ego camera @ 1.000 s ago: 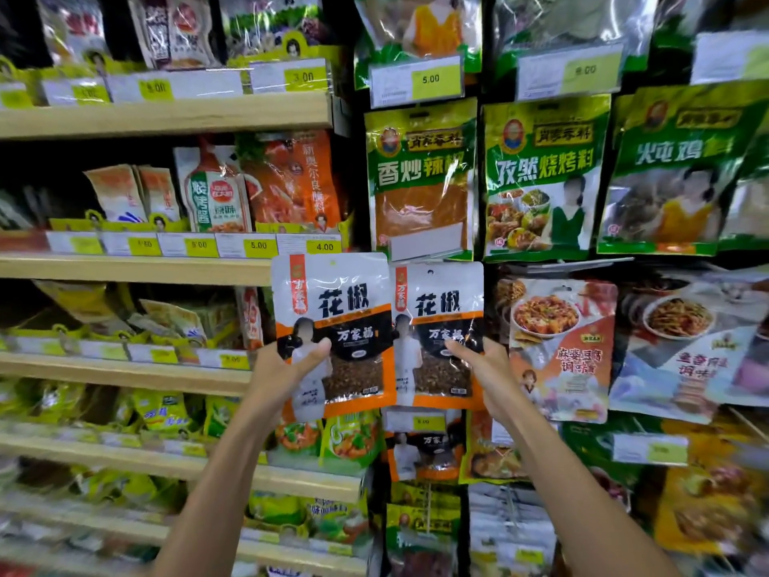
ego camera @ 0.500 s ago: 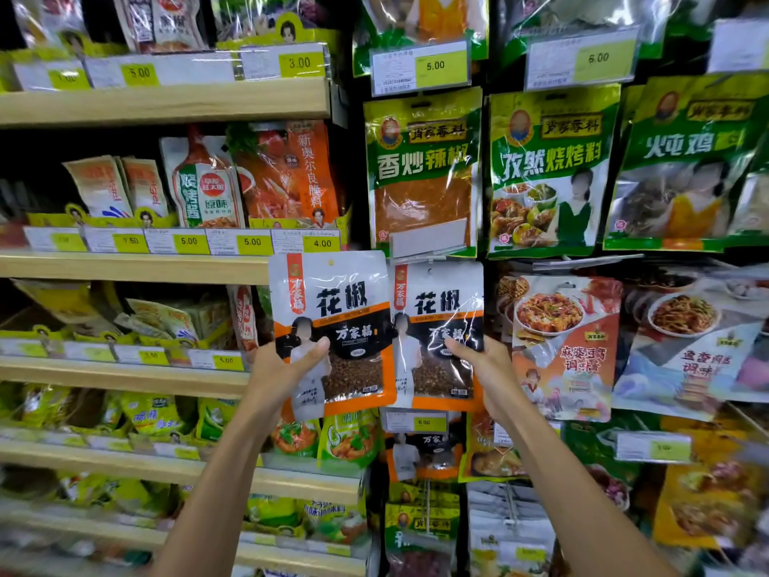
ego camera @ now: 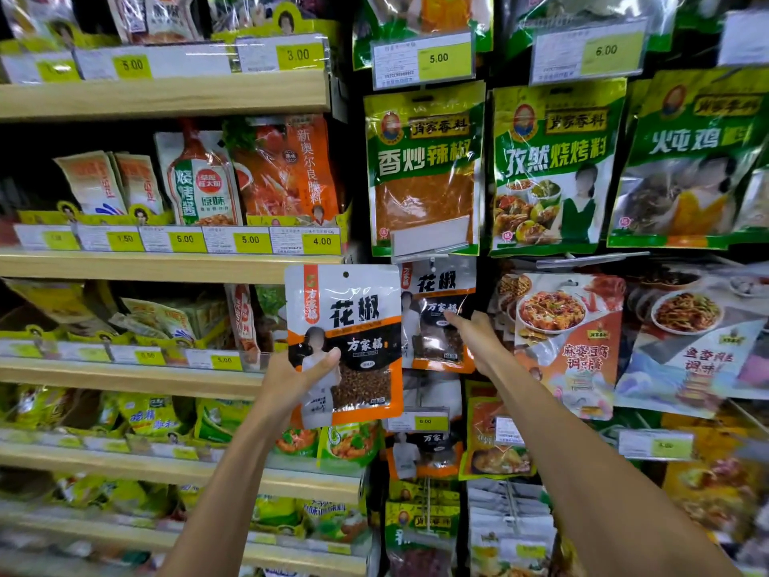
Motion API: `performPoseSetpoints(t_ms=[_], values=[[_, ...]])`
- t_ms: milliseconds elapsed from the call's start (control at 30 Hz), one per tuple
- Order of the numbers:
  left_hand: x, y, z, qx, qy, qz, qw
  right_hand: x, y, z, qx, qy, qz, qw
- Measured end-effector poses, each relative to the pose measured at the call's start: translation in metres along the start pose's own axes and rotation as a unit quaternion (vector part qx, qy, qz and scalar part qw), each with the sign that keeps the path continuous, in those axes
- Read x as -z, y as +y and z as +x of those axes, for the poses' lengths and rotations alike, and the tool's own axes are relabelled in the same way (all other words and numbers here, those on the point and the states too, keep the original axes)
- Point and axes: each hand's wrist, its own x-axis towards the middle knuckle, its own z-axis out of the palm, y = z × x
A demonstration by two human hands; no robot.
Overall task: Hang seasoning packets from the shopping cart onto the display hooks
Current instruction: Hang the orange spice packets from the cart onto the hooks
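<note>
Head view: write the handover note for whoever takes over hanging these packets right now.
Left hand: grips the peppercorn packet by its lower left edge. Its hang hole is free, not on a hook.
Right hand: pinches the second packet, thumb on its front, just below the green chilli packet. Whether it is seated on a hook cannot be told.
Left to do: seat the second packet, then hang the left one. The cart is out of view.

Left hand (ego camera: 291, 383) holds one packet (ego camera: 353, 322); right hand (ego camera: 476, 341) pinches a second packet (ego camera: 432, 310) beside it.
</note>
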Motion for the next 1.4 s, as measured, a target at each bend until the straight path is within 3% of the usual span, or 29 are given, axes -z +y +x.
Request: performPoseSetpoints(t_ms=[167, 267, 333, 533, 667, 733, 800, 867, 933, 1000, 1067, 1200, 1400], values=[[-0.007, -0.012, 0.003, 0.003, -0.033, -0.009, 0.999, 0.005, 0.017, -0.022, -0.005, 0.015, -0.046, 0.999], [-0.014, -0.019, -0.001, 0.013, -0.064, -0.023, 0.998, 0.008, 0.04, -0.053, 0.016, 0.107, -0.118, 0.987], [-0.021, -0.023, -0.004, 0.014, -0.082, -0.027, 0.996, 0.008, 0.052, -0.079, 0.06, 0.156, -0.104, 0.98], [-0.052, -0.019, -0.002, 0.025, -0.132, -0.045, 0.99, -0.007, 0.02, -0.113, 0.084, -0.005, 0.042, 0.996], [-0.065, -0.006, 0.002, -0.02, -0.156, -0.024, 0.987, -0.005, 0.007, -0.114, 0.11, -0.003, 0.045, 0.993], [-0.064, 0.002, 0.002, -0.069, -0.125, 0.014, 0.99, 0.0, 0.005, -0.114, 0.12, 0.005, 0.047, 0.992], [-0.056, 0.014, 0.004, -0.159, -0.021, 0.072, 0.984, 0.006, 0.005, -0.111, 0.126, 0.012, 0.046, 0.991], [-0.044, 0.03, 0.007, -0.283, 0.16, 0.147, 0.934, 0.011, 0.005, -0.108, 0.124, 0.021, 0.041, 0.991], [-0.032, 0.043, 0.017, -0.417, 0.297, 0.226, 0.829, 0.015, 0.004, -0.105, 0.123, 0.028, 0.04, 0.991], [-0.024, 0.049, 0.034, -0.49, 0.334, 0.306, 0.744, 0.016, 0.003, -0.101, 0.121, 0.028, 0.044, 0.991], [-0.02, 0.049, 0.052, -0.503, 0.331, 0.38, 0.702, 0.015, 0.0, -0.098, 0.124, 0.024, 0.045, 0.991], [-0.014, 0.033, 0.078, -0.488, 0.315, 0.439, 0.685, 0.008, -0.006, -0.087, 0.123, 0.024, 0.051, 0.991], [-0.012, 0.017, 0.094, -0.5, 0.321, 0.43, 0.679, 0.006, -0.005, -0.077, 0.117, 0.046, 0.061, 0.99]])
